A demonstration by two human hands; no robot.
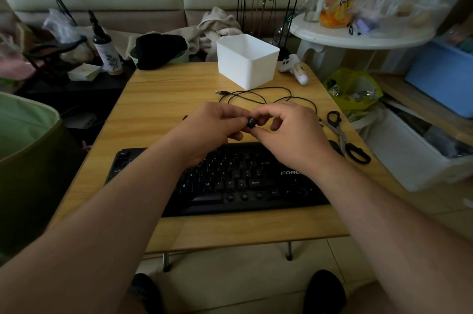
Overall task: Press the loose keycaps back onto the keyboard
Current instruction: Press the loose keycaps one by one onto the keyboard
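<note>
At the far left a green fabric bin stands beside the low wooden table, and behind the table's left corner a dark-capped bottle stands upright near a black cloth heaped in a pale green bowl. The black keyboard lies across the near part of the table, with three bare switch posts showing in its bottom row just right of the space bar. Above its far edge the person's left hand has its fingers curled, the fingertips meeting a small black keycap that is held in the air between both hands, clear of the keyboard. The right hand pinches the same keycap from the other side with thumb and curled fingers. Behind the hands a thin black cable loops on the tabletop, and farther back a white plastic box stands open. To its right lies a white game controller. Black-handled scissors lie near the table's right edge.
</note>
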